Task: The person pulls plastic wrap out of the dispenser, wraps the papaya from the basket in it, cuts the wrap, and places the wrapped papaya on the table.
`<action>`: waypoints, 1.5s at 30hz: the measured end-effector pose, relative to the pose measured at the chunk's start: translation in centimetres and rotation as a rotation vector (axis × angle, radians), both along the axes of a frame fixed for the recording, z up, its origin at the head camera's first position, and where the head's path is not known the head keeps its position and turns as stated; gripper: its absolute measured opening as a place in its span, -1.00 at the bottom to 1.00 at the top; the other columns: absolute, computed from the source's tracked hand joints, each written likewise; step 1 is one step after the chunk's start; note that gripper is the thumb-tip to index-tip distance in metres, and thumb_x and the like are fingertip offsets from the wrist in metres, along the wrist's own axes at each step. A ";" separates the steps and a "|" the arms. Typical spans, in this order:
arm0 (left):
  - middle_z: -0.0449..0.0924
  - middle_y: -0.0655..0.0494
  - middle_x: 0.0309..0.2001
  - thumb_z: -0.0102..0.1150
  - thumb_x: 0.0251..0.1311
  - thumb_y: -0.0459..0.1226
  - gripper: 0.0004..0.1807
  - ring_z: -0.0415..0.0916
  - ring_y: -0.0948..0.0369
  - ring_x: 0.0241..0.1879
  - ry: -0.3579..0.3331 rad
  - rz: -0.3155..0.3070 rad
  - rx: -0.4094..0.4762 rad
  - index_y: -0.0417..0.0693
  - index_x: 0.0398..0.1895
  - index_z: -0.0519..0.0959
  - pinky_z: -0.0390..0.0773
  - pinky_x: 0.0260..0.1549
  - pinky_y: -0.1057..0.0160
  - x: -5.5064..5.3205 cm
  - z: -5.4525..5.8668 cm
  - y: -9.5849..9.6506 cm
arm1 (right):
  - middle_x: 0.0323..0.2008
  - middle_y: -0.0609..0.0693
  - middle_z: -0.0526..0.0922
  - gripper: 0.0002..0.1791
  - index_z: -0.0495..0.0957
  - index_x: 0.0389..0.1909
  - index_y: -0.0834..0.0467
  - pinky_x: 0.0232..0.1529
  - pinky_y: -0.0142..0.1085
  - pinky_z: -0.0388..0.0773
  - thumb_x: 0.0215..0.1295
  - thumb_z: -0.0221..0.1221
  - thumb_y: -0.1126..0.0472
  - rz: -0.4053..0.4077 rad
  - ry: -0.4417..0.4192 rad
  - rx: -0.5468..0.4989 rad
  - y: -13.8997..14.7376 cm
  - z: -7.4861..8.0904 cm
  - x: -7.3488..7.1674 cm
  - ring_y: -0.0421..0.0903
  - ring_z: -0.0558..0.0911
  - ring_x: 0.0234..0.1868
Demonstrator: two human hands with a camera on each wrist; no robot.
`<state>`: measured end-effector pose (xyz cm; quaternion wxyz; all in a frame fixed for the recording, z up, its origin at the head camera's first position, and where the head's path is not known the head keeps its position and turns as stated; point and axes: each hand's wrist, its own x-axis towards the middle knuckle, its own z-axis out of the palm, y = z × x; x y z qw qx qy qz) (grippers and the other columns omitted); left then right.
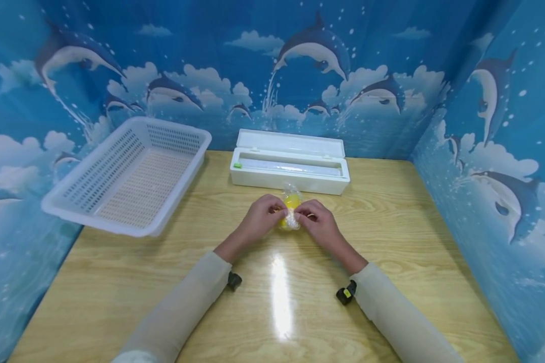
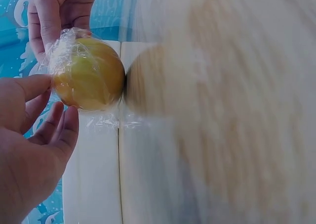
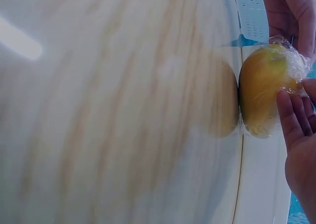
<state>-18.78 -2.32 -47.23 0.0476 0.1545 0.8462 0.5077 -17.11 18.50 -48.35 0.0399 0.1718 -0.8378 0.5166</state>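
Observation:
A yellow-orange mango (image 1: 292,201) with a greenish patch sits on the wooden table, enclosed in clear plastic wrap (image 1: 291,222). The wrap is bunched and crinkled on the upper side of the fruit, and a loose flap sticks out toward the box. From the left, my left hand (image 1: 263,218) pinches the wrap with thumb and fingertips. My right hand (image 1: 319,222) does the same from the right, its fingertips close to the left ones. Both wrist views show the mango (image 2: 96,75) resting on the tabletop, with its reflection beside it.
Just behind the hands stands a long white box (image 1: 290,180) with its lid raised, a roll of wrap (image 1: 295,167) and a small green piece (image 1: 237,165) inside. A white perforated basket (image 1: 174,214) is at the back left. Dolphin-print curtains (image 1: 200,45) enclose the table (image 1: 381,217).

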 end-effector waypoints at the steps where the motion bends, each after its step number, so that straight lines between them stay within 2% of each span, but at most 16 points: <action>1: 0.58 0.13 -0.04 0.26 0.35 -0.24 -0.95 0.51 0.18 -0.02 -0.004 0.001 0.001 0.02 -0.23 0.68 0.60 0.01 0.15 0.0 0.1 0.0 | -0.10 0.03 0.63 -0.86 0.70 -0.13 0.15 -0.16 -0.42 0.62 0.39 0.27 0.20 0.001 0.001 -0.004 0.0 0.0 0.0 -0.13 0.58 -0.13; 8: 0.56 0.10 -0.04 0.24 0.37 -0.24 -0.92 0.51 0.17 -0.04 -0.003 0.009 -0.016 -0.03 -0.21 0.67 0.61 -0.01 0.16 0.1 0.1 0.0 | -0.05 0.06 0.64 -0.82 0.74 -0.13 0.16 -0.15 -0.45 0.59 0.38 0.27 0.17 0.002 -0.033 -0.006 0.0 0.1 -0.1 -0.11 0.58 -0.08; 14: 0.55 0.10 -0.01 0.22 0.39 -0.22 -0.91 0.53 0.17 -0.02 -0.017 0.034 -0.042 -0.01 -0.17 0.65 0.64 -0.01 0.19 0.2 0.1 0.1 | -0.08 -0.01 0.57 -0.77 0.67 -0.08 0.10 -0.18 -0.39 0.63 0.28 0.37 0.15 0.051 -0.042 0.095 0.0 0.3 -0.3 -0.11 0.56 -0.19; 16: 0.55 0.10 -0.01 0.22 0.39 -0.21 -0.90 0.54 0.16 -0.01 -0.026 0.026 -0.046 -0.01 -0.16 0.66 0.64 0.00 0.19 0.2 0.1 0.1 | -0.09 -0.03 0.56 -0.75 0.65 -0.09 0.09 -0.19 -0.37 0.64 0.27 0.38 0.12 0.056 -0.047 0.124 0.0 0.2 -0.4 -0.11 0.56 -0.20; 20: 0.51 0.13 0.06 0.31 0.32 -0.20 -0.85 0.52 0.17 0.03 -0.079 -0.037 -0.062 0.04 -0.09 0.65 0.62 0.05 0.20 -0.1 0.2 -0.3 | -0.12 -0.02 0.58 -0.78 0.64 -0.11 0.09 -0.18 -0.36 0.65 0.30 0.36 0.12 0.043 -0.050 0.134 0.2 0.2 -0.5 -0.11 0.57 -0.20; 23: 0.43 0.14 0.18 0.42 0.20 -0.23 -0.68 0.50 0.17 0.07 -0.124 -0.106 -0.099 0.11 0.02 0.61 0.61 0.08 0.20 -0.3 0.1 -0.7 | -0.12 -0.01 0.59 -0.83 0.66 -0.13 0.10 -0.17 -0.39 0.65 0.31 0.35 0.15 0.031 -0.067 0.122 0.4 0.2 -0.5 -0.09 0.57 -0.18; 27: 0.34 0.11 0.27 0.47 0.14 -0.27 -0.55 0.46 0.15 0.09 -0.110 -0.175 -0.167 0.14 0.10 0.55 0.62 0.08 0.21 -0.6 -0.2 -1.0 | -0.12 0.01 0.60 -0.84 0.66 -0.15 0.10 -0.16 -0.41 0.64 0.30 0.35 0.17 0.028 -0.098 0.105 0.4 0.5 -0.4 -0.07 0.56 -0.17; 30: 0.36 0.12 0.24 0.44 0.17 -0.28 -0.59 0.47 0.18 0.06 -0.074 -0.185 -0.186 0.13 0.07 0.56 0.62 0.06 0.24 -0.7 -0.4 -1.0 | -0.11 0.02 0.60 -0.84 0.67 -0.15 0.10 -0.17 -0.42 0.63 0.30 0.35 0.17 0.032 -0.117 0.095 0.4 0.5 -0.4 -0.08 0.56 -0.16; 34: 0.40 0.15 0.18 0.40 0.21 -0.28 -0.70 0.49 0.20 0.01 -0.064 -0.172 -0.168 0.14 -0.02 0.58 0.62 0.04 0.24 -0.9 -0.5 -0.8 | -0.11 0.00 0.60 -0.85 0.67 -0.14 0.10 -0.18 -0.41 0.64 0.31 0.34 0.20 0.047 -0.123 0.101 0.5 0.5 -0.4 -0.08 0.57 -0.15; 39: 0.43 0.14 0.18 0.38 0.24 -0.25 -0.76 0.51 0.19 0.04 -0.066 -0.160 -0.139 0.12 -0.06 0.60 0.61 0.07 0.21 -0.9 -0.4 -0.9 | -0.04 0.05 0.53 -0.70 0.62 0.00 0.17 -0.12 -0.38 0.67 0.26 0.36 0.31 0.134 -0.124 0.118 0.8 0.5 -0.5 -0.06 0.55 -0.14; 42: 0.44 0.15 0.19 0.38 0.24 -0.27 -0.76 0.51 0.18 0.05 -0.073 -0.147 -0.122 0.11 -0.06 0.60 0.61 0.09 0.19 -0.9 -0.4 -1.2 | 0.01 0.08 0.49 -0.62 0.58 0.07 0.19 -0.09 -0.36 0.67 0.23 0.37 0.34 0.189 -0.099 0.144 0.9 0.5 -0.6 -0.06 0.54 -0.14; 45: 0.42 0.15 0.22 0.38 0.24 -0.26 -0.75 0.51 0.18 0.06 -0.084 -0.153 -0.128 0.13 -0.06 0.60 0.62 0.09 0.20 -1.0 -0.5 -1.3 | -0.01 0.06 0.53 -0.67 0.60 0.03 0.17 -0.14 -0.36 0.67 0.24 0.36 0.33 0.183 -0.043 0.174 0.8 0.3 -0.7 -0.09 0.55 -0.17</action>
